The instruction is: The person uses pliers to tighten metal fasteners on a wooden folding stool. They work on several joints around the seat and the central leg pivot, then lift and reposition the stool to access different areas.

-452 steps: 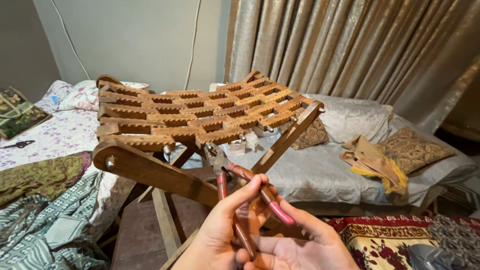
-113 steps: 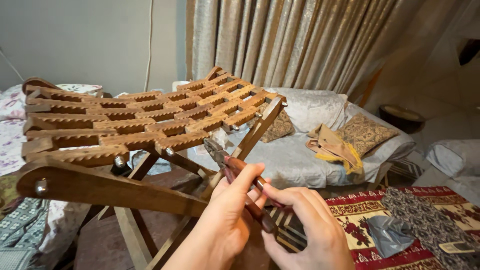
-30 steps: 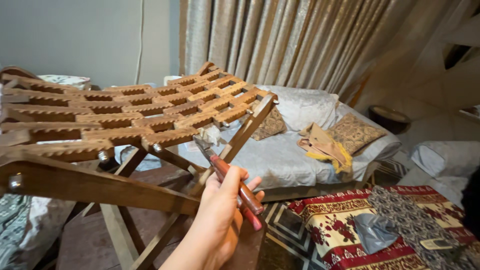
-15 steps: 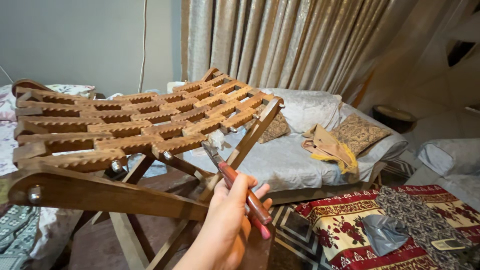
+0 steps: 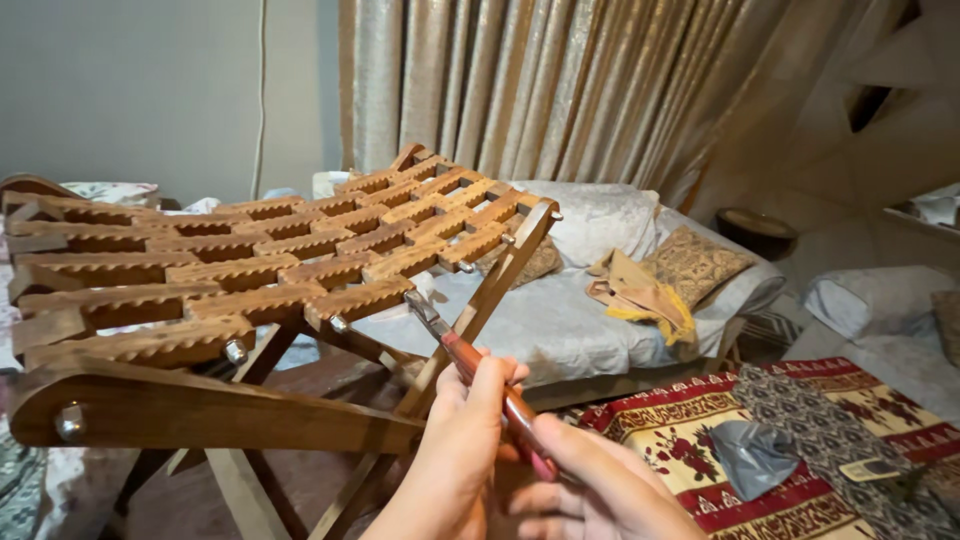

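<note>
Left hand (image 5: 455, 455) grips the red-handled pliers (image 5: 478, 378); right hand (image 5: 600, 490) pinches the handle end. Nose sits at the wooden folding chair (image 5: 300, 270), near a slat bolt (image 5: 338, 323). I'd square the jaws on the bolt and squeeze steadily to avoid slipping.

R hand (image 5: 600, 490) is back on the pliers (image 5: 480, 375), gone from view a sec ago; L hand (image 5: 465, 440) had them alone; plier tip now up by the slatted wooden seat (image 5: 280, 265), nearer than before.
</note>
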